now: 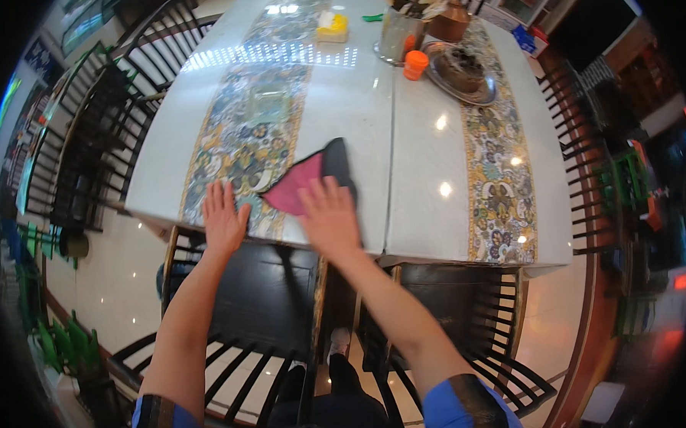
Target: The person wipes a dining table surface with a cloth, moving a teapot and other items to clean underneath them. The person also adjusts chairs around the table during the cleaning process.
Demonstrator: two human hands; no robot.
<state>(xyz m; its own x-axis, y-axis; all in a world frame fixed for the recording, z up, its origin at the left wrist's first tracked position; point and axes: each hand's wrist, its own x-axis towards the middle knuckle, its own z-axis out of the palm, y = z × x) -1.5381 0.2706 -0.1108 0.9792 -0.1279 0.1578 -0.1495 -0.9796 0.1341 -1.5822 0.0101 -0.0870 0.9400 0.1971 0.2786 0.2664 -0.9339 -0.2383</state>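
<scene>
My right hand (329, 214) lies palm down near the front edge of the table, fingers spread over the lower part of a pink and black cloth (299, 184). The cloth is folded to a rough triangle and lies flat, pink on its left and dark on its right. Slight blur softens this hand and the cloth. My left hand (224, 218) rests flat with its fingers apart at the front edge, on the patterned runner (233, 150), holding nothing.
Dark wooden chairs (258, 290) stand against the table's front. A square glass dish (269, 102) lies on the left runner. Farther off are a yellow tissue box (332, 27), an orange-lidded jar (415, 64), a utensil holder (399, 35) and a metal tray (479, 93) bearing a pot.
</scene>
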